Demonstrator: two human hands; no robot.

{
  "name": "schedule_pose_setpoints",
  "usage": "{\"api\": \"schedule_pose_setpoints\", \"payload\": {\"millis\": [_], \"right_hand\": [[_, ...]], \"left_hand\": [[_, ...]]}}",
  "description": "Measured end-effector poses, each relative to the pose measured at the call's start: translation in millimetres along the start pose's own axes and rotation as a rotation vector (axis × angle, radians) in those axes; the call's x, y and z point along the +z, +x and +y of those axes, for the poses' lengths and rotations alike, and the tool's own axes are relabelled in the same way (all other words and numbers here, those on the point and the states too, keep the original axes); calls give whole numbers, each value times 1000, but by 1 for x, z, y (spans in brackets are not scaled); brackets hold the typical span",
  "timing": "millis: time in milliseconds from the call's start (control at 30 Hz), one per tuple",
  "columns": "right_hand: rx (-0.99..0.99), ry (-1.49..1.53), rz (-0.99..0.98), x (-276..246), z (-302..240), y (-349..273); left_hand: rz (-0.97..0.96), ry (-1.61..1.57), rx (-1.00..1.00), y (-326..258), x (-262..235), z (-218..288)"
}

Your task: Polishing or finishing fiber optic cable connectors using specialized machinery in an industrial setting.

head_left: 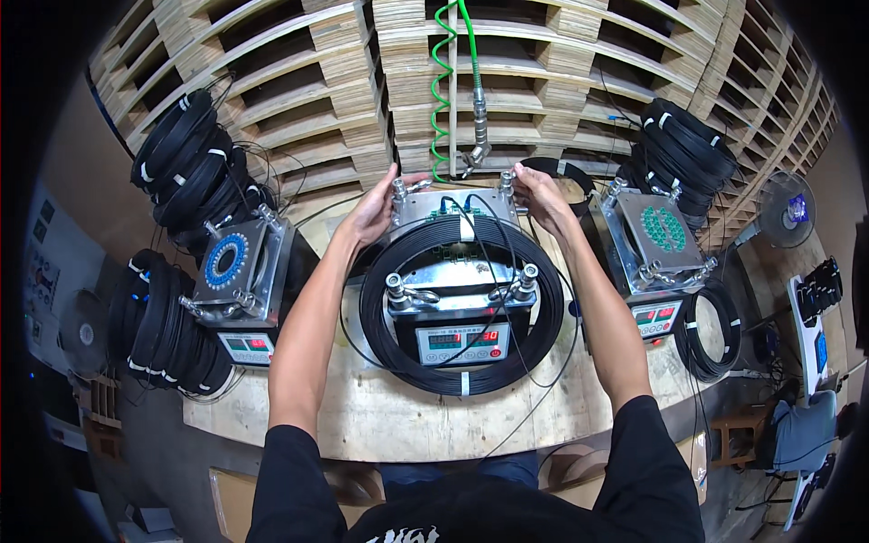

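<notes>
A metal curing-type machine with a red digital display (463, 345) stands in front of me, its plate carrying metal corner clamps. A large coil of thin black cable (369, 312), tied with white bands, leans around its front. Blue-tipped cable ends (455, 204) reach the plate's green pieces. My left hand (371, 215) is closed around the far left corner clamp (399, 192), fingers partly behind it. My right hand (545, 197) has its fingers bent at the far right corner clamp (506, 184), gripping it. The near clamps (396, 288) stand untouched.
Similar machines stand left (237, 271) with a blue ring of pieces and right (647, 240) with green pieces. Black cable coils (186, 172) are piled beside them. A green air hose (472, 54) hangs before stacked wooden pallets (299, 90). A fan (786, 210) stands right of the wooden table (362, 425).
</notes>
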State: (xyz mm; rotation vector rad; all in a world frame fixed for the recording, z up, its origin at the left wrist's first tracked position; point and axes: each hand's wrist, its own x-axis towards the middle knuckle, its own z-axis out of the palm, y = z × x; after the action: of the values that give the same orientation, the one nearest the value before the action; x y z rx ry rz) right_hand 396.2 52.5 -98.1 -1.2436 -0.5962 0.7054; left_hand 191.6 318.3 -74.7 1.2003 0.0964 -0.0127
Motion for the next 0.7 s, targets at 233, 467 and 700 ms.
{"api": "schedule_pose_setpoints", "payload": {"millis": [233, 467, 700], "right_hand": [[-15, 80, 44, 19, 7, 3], [-3, 36, 79, 16, 7, 4], [34, 17, 121, 12, 4, -1]], "left_hand": [[21, 135, -158, 16, -15, 16], [153, -255, 248, 34, -54, -26], [258, -477, 450, 16, -31, -45]]}}
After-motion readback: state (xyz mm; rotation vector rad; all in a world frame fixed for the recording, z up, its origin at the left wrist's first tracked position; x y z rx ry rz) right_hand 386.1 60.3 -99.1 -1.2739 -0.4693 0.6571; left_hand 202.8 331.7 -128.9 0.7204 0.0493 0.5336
